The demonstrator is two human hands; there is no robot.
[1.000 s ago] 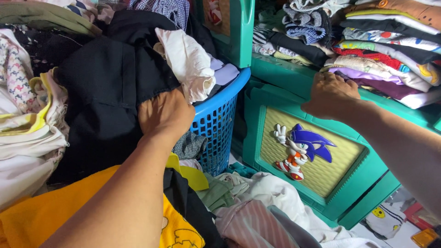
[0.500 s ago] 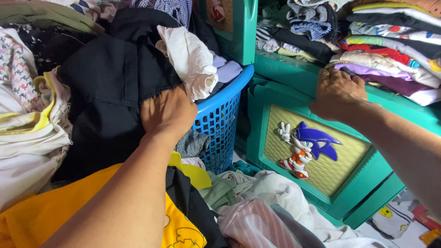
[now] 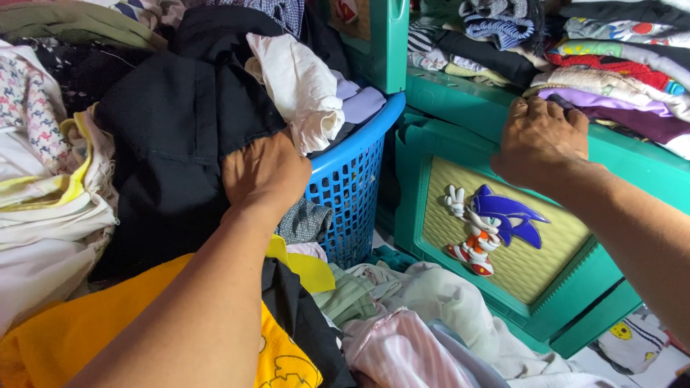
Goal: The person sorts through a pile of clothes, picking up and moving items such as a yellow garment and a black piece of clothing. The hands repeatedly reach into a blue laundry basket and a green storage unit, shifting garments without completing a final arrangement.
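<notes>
My left hand (image 3: 264,172) grips the lower edge of a large black garment (image 3: 169,136) that lies over a heap in a blue plastic laundry basket (image 3: 345,188). A crumpled white cloth (image 3: 298,86) rests on top of that heap, just above the hand. My right hand (image 3: 539,140) is curled over the top front edge of a teal plastic drawer (image 3: 503,237), whose door panel is yellow with a blue cartoon figure. Stacked folded clothes (image 3: 611,72) fill the shelf just behind that hand.
A yellow shirt (image 3: 108,323) lies under my left forearm. Loose striped, white and green clothes (image 3: 410,316) cover the floor below the drawer. More piled garments (image 3: 43,165) crowd the left side. A second teal drawer front (image 3: 370,36) stands above the basket.
My right hand has slid slightly right and up along the drawer's top edge. The left hand keeps its grip on the black garment. The view has shifted a little.
</notes>
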